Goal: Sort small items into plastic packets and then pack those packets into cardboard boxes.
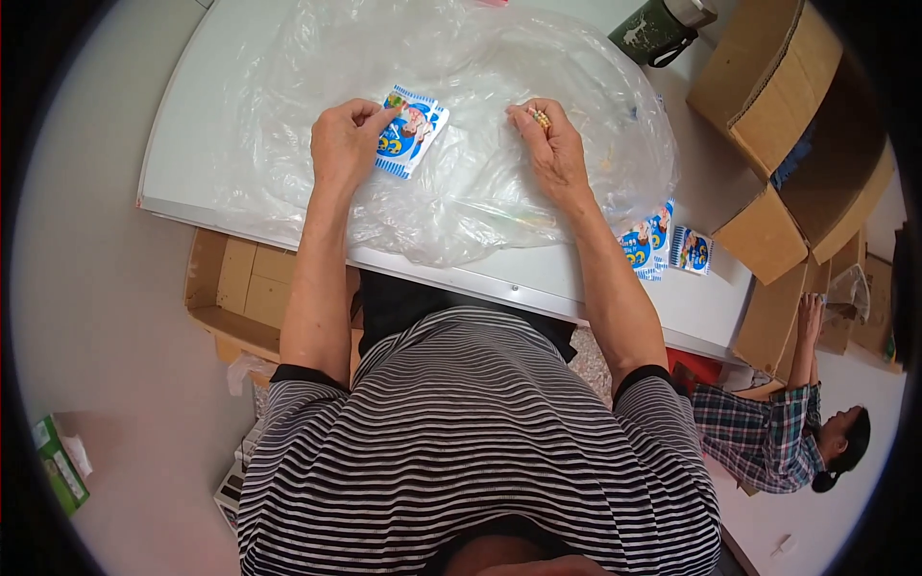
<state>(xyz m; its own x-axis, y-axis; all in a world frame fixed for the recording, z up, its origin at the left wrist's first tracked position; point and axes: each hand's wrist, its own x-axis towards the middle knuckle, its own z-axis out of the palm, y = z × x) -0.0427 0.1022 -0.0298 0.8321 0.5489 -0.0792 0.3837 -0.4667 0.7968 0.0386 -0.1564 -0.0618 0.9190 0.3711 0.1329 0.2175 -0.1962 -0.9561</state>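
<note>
My left hand [344, 142] pinches a small blue-and-white printed packet [410, 132] and holds it on top of a large clear plastic bag [461, 206] spread over the white table [538, 280]. My right hand [549, 144] rests on the same bag a little to the right. Its fingers are closed on a few tiny yellowish pieces [541, 118]. The two hands lie about a hand's width apart.
Several more blue-and-white packets [663, 245] lie near the table's right front edge. An open cardboard box [783, 144] stands at the right and a green flask [661, 31] at the back. Another box [235, 288] sits under the table. A person in a checked shirt [768, 432] crouches at lower right.
</note>
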